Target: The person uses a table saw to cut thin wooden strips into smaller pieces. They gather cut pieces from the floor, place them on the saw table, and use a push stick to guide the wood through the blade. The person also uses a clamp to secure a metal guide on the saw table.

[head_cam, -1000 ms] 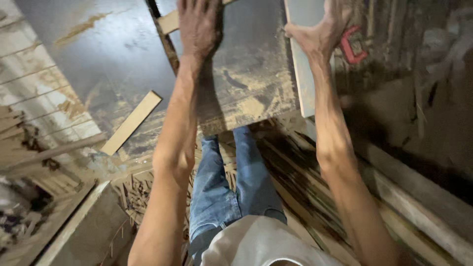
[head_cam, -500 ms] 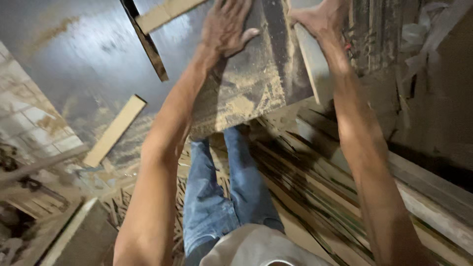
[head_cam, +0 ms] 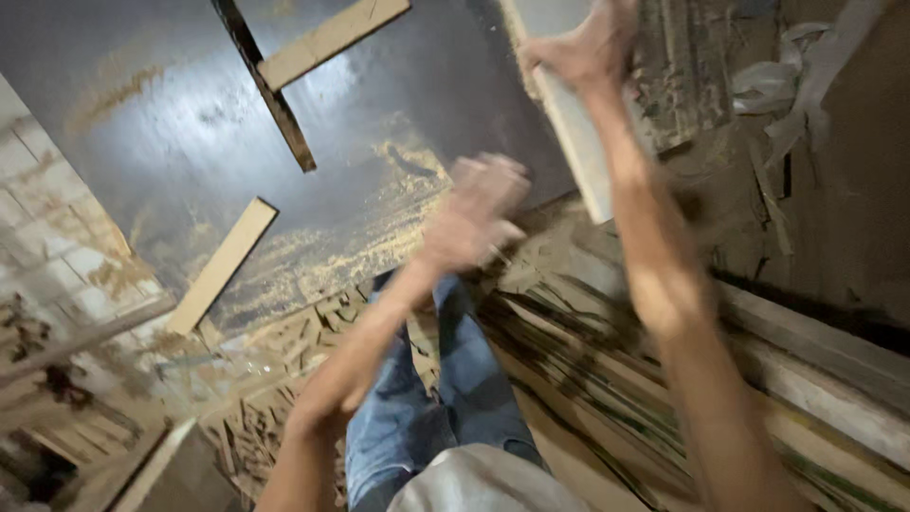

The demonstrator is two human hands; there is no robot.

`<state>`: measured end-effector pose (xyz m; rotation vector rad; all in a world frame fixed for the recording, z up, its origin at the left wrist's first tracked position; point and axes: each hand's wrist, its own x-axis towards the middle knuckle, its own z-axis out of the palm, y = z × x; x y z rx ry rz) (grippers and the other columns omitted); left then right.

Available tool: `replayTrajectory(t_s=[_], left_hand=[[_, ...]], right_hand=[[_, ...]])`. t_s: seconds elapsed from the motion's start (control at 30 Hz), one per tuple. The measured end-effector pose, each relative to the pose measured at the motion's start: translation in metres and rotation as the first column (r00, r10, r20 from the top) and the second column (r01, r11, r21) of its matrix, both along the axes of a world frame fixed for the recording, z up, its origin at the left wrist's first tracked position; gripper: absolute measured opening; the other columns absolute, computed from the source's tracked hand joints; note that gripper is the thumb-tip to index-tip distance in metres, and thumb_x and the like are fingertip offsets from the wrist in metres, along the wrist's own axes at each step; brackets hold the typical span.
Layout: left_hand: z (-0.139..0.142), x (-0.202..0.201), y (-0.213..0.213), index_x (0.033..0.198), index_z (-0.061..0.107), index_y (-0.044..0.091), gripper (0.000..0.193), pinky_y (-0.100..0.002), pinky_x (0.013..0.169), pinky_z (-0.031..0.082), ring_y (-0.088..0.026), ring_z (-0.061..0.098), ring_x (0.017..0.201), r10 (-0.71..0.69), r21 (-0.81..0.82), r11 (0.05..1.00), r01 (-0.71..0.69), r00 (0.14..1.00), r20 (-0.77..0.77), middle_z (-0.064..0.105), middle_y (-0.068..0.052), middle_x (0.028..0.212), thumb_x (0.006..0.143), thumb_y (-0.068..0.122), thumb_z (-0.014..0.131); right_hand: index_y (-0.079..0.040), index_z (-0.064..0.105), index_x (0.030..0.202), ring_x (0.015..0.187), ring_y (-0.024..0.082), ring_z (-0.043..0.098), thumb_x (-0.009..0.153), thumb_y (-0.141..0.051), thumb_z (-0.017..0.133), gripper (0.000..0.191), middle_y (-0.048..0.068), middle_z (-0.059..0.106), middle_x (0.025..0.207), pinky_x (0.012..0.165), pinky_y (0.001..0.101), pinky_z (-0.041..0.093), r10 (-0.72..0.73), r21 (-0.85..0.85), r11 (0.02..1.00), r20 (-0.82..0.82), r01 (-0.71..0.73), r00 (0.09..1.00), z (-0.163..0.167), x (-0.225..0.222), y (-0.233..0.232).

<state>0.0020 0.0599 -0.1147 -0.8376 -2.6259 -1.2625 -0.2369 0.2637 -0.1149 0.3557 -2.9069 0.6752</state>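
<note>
My right hand (head_cam: 586,45) grips the upper end of a pale board (head_cam: 576,133) that stands on edge at the right side of a large dark panel (head_cam: 190,123). My left hand (head_cam: 472,213) hovers blurred over the panel's near edge, fingers partly curled and nothing in it. Sawdust (head_cam: 351,237) covers the panel's near part. My legs in blue jeans (head_cam: 445,389) stand below the panel's edge.
Two light wooden strips (head_cam: 223,264) (head_cam: 332,40) and a dark thin strip (head_cam: 265,85) lie on the panel. Stacked planks (head_cam: 806,370) run along the right. Wood offcuts (head_cam: 265,417) litter the floor at lower left, beside a tiled wall (head_cam: 47,228).
My left hand has left the small dusty board and pulled back toward me. The right hand has tipped the pale board up on edge at the right. The view has swung.
</note>
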Motion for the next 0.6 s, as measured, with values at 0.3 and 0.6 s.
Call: replayTrajectory(t_s=[0.3, 0.6], left_hand=[[-0.001, 0.081, 0.013, 0.155, 0.040, 0.008, 0.082, -0.058, 0.125, 0.018, -0.037, 0.031, 0.154, -0.436, 0.005, 0.897, 0.443, 0.882, 0.179, 0.038, -0.016, 0.163, 0.096, 0.064, 0.050], [0.011, 0.044, -0.011, 0.138, 0.054, 0.009, 0.069, -0.057, 0.116, 0.032, -0.041, 0.046, 0.138, 0.042, 0.132, 0.991, -0.024, 0.990, -0.135, 0.052, -0.018, 0.145, 0.076, 0.029, 0.078]], right_hand=[[-0.023, 0.055, 0.145, 0.121, 0.037, 0.052, 0.045, -0.053, 0.092, 0.111, 0.017, 0.059, 0.128, 0.099, 0.0535, 0.046, -0.304, 0.012, 0.951, 0.214, 0.309, 0.928, 0.023, 0.067, -0.056], [-0.014, 0.042, 0.150, 0.125, 0.044, 0.045, 0.044, -0.045, 0.089, 0.120, 0.020, 0.046, 0.143, 0.096, 0.0644, 0.042, -0.276, 0.116, 0.958, 0.124, 0.263, 0.953, 0.020, 0.080, -0.038]])
